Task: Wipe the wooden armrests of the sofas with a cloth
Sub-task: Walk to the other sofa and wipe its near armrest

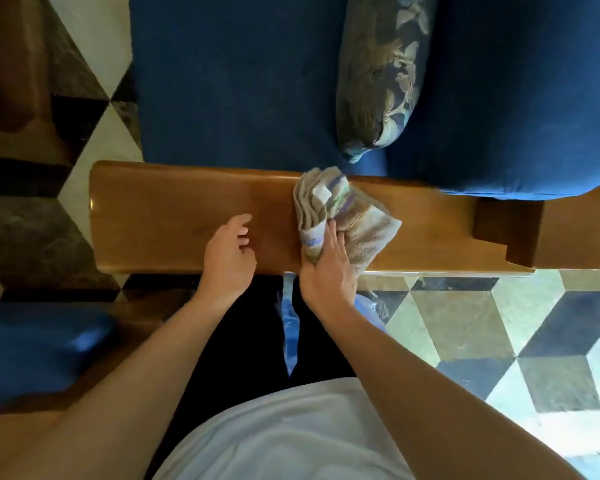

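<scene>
A wide wooden armrest point(174, 209) runs left to right across the middle of the view, beside a blue sofa seat point(236, 84). A folded beige cloth point(343, 209) with a white label lies on the armrest near its middle. My right hand point(328, 268) presses flat on the cloth's near corner, fingers over the fabric. My left hand point(227, 258) hovers over the armrest's near edge just left of the cloth, fingers loosely curled and apart, holding nothing.
A patterned cushion point(381, 74) leans against the blue backrest point(520, 98) at the upper right. Another blue sofa point(32, 344) with a wooden arm sits at the lower left. The floor point(499, 334) has black, grey and white tiles.
</scene>
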`<state>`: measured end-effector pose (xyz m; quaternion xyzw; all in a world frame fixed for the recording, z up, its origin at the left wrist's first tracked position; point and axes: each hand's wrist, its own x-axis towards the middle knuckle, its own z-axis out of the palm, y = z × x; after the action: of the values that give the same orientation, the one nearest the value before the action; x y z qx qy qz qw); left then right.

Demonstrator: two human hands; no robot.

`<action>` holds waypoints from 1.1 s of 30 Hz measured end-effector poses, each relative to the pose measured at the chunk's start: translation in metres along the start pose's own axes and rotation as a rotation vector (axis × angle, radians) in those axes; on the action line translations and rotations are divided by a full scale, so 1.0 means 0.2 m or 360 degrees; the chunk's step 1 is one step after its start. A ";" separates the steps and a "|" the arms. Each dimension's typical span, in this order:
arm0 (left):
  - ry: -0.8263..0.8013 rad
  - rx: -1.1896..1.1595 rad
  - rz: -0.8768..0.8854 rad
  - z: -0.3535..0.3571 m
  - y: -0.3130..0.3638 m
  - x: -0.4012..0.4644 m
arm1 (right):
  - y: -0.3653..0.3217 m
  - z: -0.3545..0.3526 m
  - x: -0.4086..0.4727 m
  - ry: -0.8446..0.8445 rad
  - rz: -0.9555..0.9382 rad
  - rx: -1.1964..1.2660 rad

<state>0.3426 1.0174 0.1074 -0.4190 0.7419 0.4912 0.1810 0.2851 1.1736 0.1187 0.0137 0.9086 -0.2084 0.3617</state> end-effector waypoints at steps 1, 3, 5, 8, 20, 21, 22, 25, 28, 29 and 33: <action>0.0024 -0.0063 -0.0056 0.00 0.00 0.01 | 0.01 0.02 -0.01 -0.0068 -0.0085 -0.0082; 0.0079 -0.0167 -0.0192 -0.01 0.01 0.04 | 0.04 0.06 -0.02 -0.0224 -0.0305 -0.0277; 0.0109 -0.0237 -0.0257 0.00 0.01 0.05 | 0.10 0.06 -0.01 -0.0362 -0.0598 -0.0526; 0.0146 -0.0236 -0.0283 0.02 0.00 0.04 | 0.22 -0.02 0.06 -0.0485 -0.1032 -0.0808; 0.0077 -0.0055 -0.0446 0.28 0.01 -0.07 | 0.50 -0.36 0.32 -0.0663 -0.1534 -0.0922; 0.0070 -0.0017 -0.0410 0.30 0.03 -0.06 | 0.53 -0.38 0.31 -0.0636 -0.1511 -0.0888; 0.0074 0.0046 -0.0351 0.32 0.06 -0.05 | 0.56 -0.40 0.31 -0.0614 -0.1483 -0.0858; 0.0069 0.0180 -0.0187 0.40 0.18 -0.04 | 0.64 -0.46 0.29 -0.0569 -0.1376 -0.0762; -0.0013 0.0204 -0.0106 0.51 0.31 -0.03 | 0.76 -0.54 0.29 -0.0528 -0.1236 -0.0685; -0.0040 0.0218 -0.0070 0.56 0.36 -0.03 | 0.81 -0.57 0.29 -0.0506 -0.1195 -0.0662; -0.0100 0.0272 0.0028 0.74 0.54 -0.06 | 1.00 -0.68 0.30 -0.0385 -0.1087 -0.0574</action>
<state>0.2410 1.1704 0.1111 -0.3797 0.7787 0.4407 0.2349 0.1880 1.4019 0.0930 -0.3774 0.8337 -0.1539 0.3727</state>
